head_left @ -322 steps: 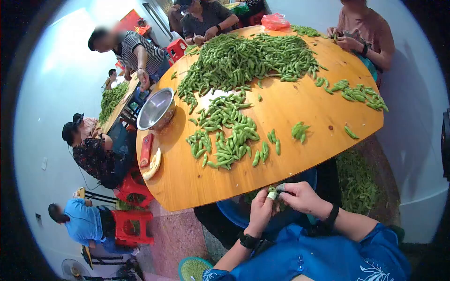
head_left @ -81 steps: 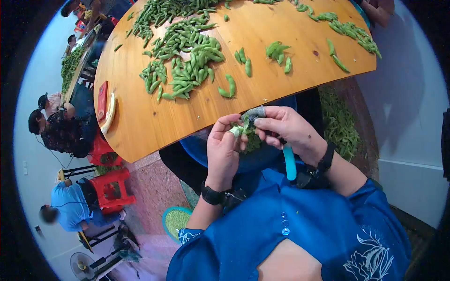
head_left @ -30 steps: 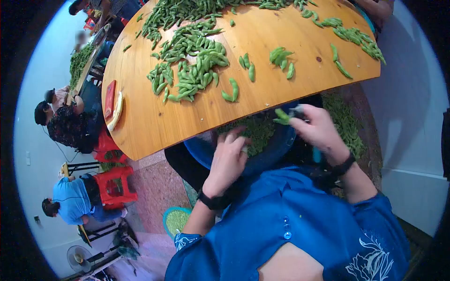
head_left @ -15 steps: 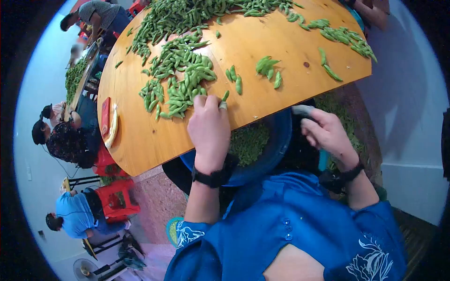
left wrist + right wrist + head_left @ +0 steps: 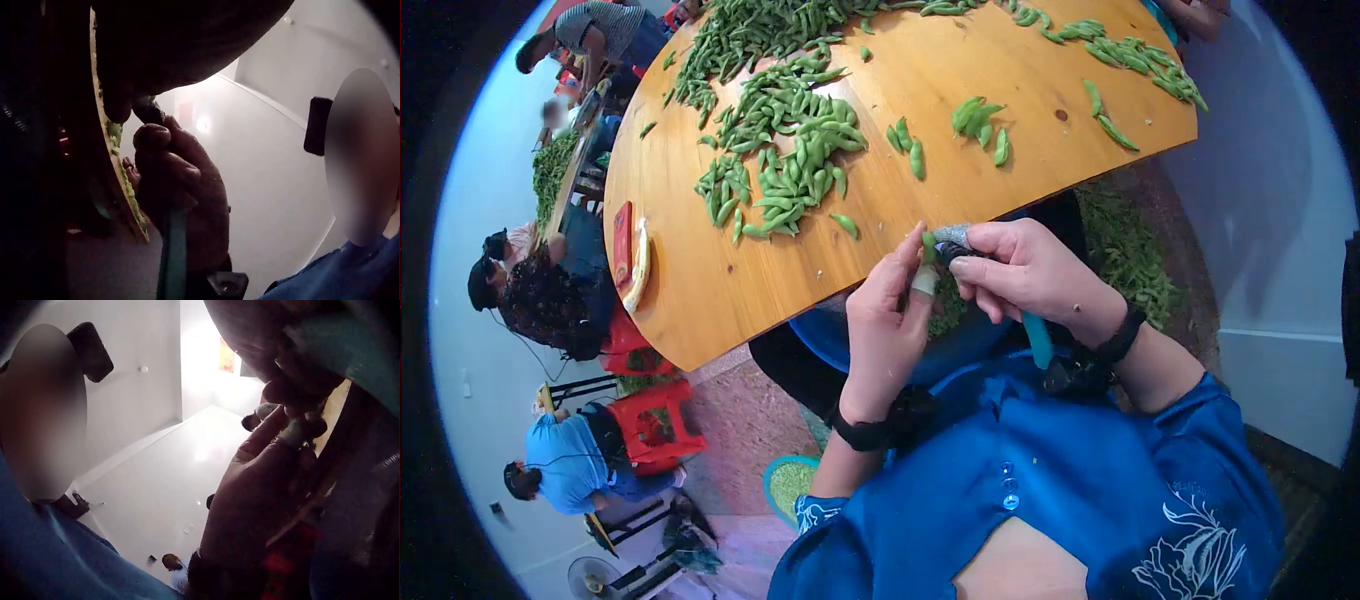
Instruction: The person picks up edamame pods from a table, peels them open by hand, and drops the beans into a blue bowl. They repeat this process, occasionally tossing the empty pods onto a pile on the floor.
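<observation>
Over the table's near edge my left hand (image 5: 885, 325) pinches a green soybean pod (image 5: 929, 243) between thumb and fingertips, a pale wrap on its thumb. Close against it, my right hand (image 5: 1040, 275) grips a tool with a teal handle (image 5: 1037, 340) that sticks out below the palm; its working end is hidden by the fingers. Grey tape covers the right fingertip (image 5: 951, 235) beside the pod. The left wrist view shows the teal handle (image 5: 172, 256) in the curled right hand. Under both hands sits a blue basin (image 5: 825, 340) with green bits in it.
A large pile of pods (image 5: 760, 35) and a smaller heap (image 5: 800, 170) lie on the wooden table (image 5: 730, 300). A red object (image 5: 622, 240) and a pale curved piece (image 5: 639, 270) sit at its left edge. Pods cover the floor (image 5: 1130, 250) on the right. Other people sit at left.
My left hand has come back from the heap on the table with a pod. My right hand has moved left to meet it; the green pod it held a second ago is gone from it.
</observation>
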Demonstrator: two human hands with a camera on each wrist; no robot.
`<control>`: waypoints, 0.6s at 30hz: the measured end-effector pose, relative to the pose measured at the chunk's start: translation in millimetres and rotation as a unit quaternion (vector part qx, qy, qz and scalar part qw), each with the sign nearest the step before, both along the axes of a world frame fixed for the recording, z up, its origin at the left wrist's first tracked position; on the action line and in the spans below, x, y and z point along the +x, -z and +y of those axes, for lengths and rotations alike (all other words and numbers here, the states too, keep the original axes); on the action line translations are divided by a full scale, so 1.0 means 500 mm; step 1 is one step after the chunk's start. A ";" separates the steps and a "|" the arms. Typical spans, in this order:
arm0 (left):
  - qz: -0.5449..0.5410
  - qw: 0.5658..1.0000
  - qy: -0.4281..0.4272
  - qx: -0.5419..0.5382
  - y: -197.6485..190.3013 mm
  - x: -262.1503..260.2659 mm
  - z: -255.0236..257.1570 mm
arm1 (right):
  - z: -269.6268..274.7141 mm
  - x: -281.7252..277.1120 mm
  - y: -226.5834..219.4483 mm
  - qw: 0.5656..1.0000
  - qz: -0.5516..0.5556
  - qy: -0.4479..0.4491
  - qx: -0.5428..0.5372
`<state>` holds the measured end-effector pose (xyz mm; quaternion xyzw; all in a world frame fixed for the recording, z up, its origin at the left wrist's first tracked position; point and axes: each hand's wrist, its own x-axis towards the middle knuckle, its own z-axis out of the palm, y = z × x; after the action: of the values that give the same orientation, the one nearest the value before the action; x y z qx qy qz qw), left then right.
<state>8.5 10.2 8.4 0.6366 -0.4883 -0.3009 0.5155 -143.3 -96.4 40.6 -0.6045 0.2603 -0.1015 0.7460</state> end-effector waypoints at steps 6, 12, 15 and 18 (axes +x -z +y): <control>-0.051 0.998 -0.038 -0.025 0.009 -0.028 0.014 | 0.014 -0.002 0.008 0.999 0.011 0.006 0.030; 0.037 0.997 -0.037 -0.058 0.051 -0.036 0.020 | 0.040 0.002 0.028 0.995 -0.025 0.059 0.074; 0.098 0.994 -0.030 -0.041 0.055 -0.042 0.024 | 0.042 -0.006 0.030 0.994 -0.015 0.052 0.095; 0.171 0.985 -0.009 -0.020 0.061 -0.038 0.034 | 0.046 -0.011 0.046 0.991 -0.010 0.052 0.126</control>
<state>-10.4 27.1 -21.9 0.5694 -0.3933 -0.3908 0.6070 -148.5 -73.3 17.8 -0.4900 0.2946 -0.1127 0.8127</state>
